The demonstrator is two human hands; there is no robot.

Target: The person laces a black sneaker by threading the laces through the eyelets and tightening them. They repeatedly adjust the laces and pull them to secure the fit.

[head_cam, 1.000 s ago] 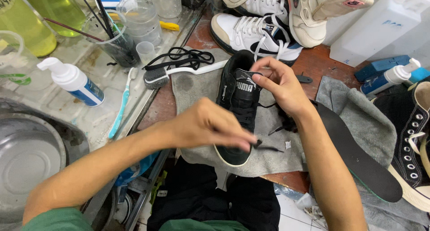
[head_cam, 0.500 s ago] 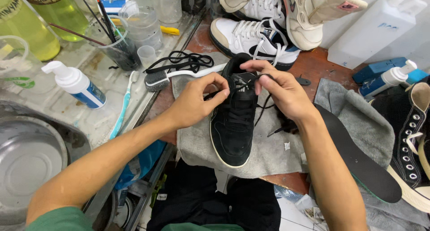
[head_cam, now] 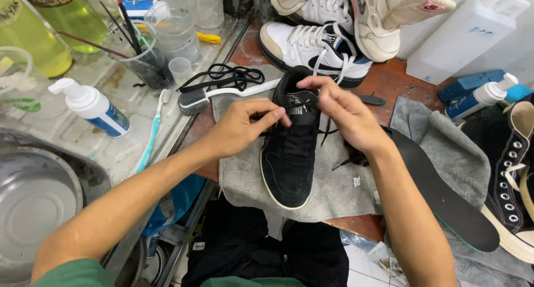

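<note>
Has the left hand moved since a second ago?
Yes. The left hand has gone from the black sneaker's toe end up to its laces, toward the white brush.

Black suede sneaker (head_cam: pixel 289 159) with black laces (head_cam: pixel 300 142) (cream sole edge) on a grey towel (head_cam: pixel 334 192); reddish-brown table (head_cam: pixel 389 81); white-and-black sneaker (head_cam: pixel 311 50) behind.

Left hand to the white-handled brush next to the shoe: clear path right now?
Probably yes. The brush lies uncovered just beyond the left hand, with nothing between them, but that hand is pinching the lace on the black shoe.
</note>
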